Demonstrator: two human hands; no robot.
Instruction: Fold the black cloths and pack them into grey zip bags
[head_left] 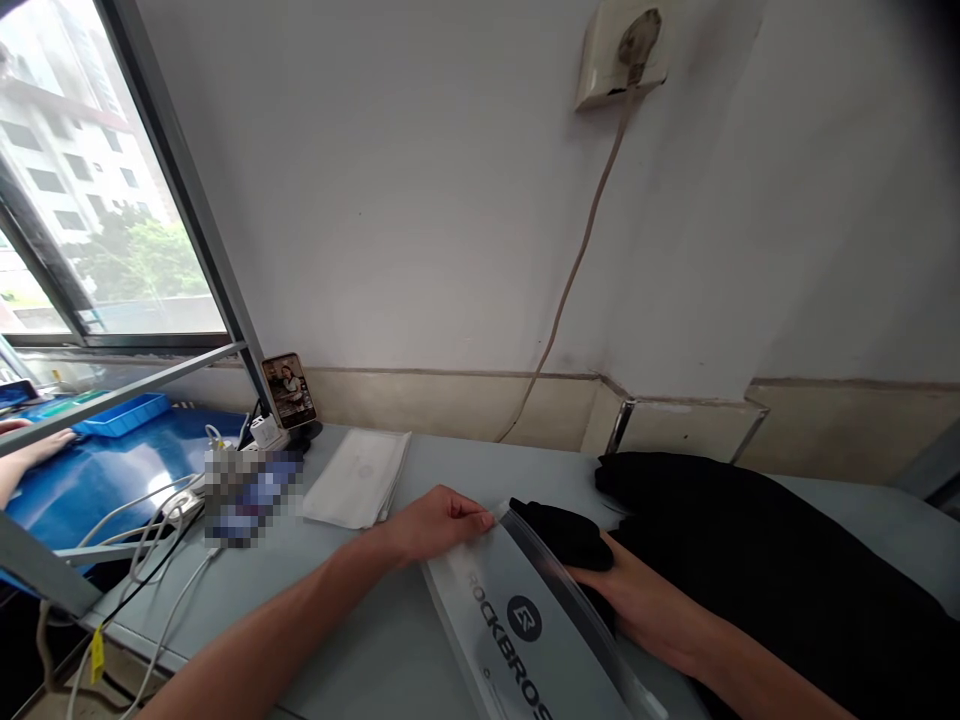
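My left hand (444, 522) pinches the upper left corner of a frosted plastic zip bag (517, 625), printed with a round logo and "ROCKBROS". Beside the bag's zip edge, my right hand (611, 580) grips a bundle of black fabric (566, 535). Part of that fabric lies against the bag's opening; whether any of it is inside I cannot tell. The right fingers are partly hidden behind the fabric and the bag. A larger heap of black fabric (720, 540) spreads over the table to the right, under and behind my right forearm.
A stack of white bags (356, 478) lies on the grey table (465, 460). Left of it stand a propped phone (289, 390), a blurred-out object (255, 500) and charging cables (161, 530). Another person's hand (51, 448) rests on a blue table beyond the metal frame. A wall cord (577, 260) hangs behind.
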